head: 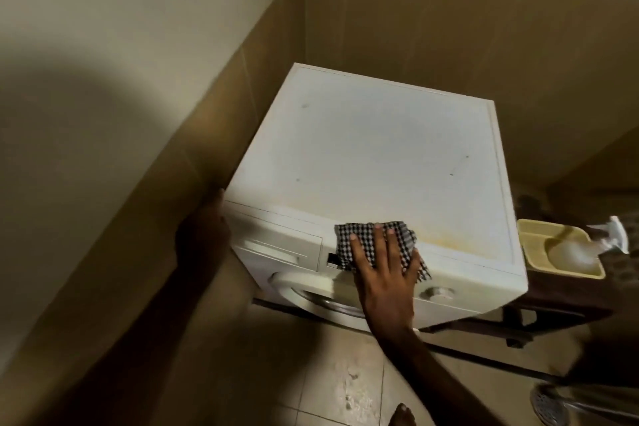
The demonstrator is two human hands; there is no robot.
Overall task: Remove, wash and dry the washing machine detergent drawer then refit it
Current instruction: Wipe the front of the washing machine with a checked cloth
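Observation:
A white front-loading washing machine stands in a tiled corner. Its detergent drawer sits flush in the front panel at the top left. My right hand lies flat with straight fingers on a black-and-white checked cloth, pressing it on the machine's front top edge, right of the drawer. My left hand rests against the machine's front left corner, beside the drawer, in shadow.
A beige plastic tray and a white spray bottle sit on a dark stand right of the machine. Tiled walls close in on the left and behind. A floor drain and my foot show on the tiled floor.

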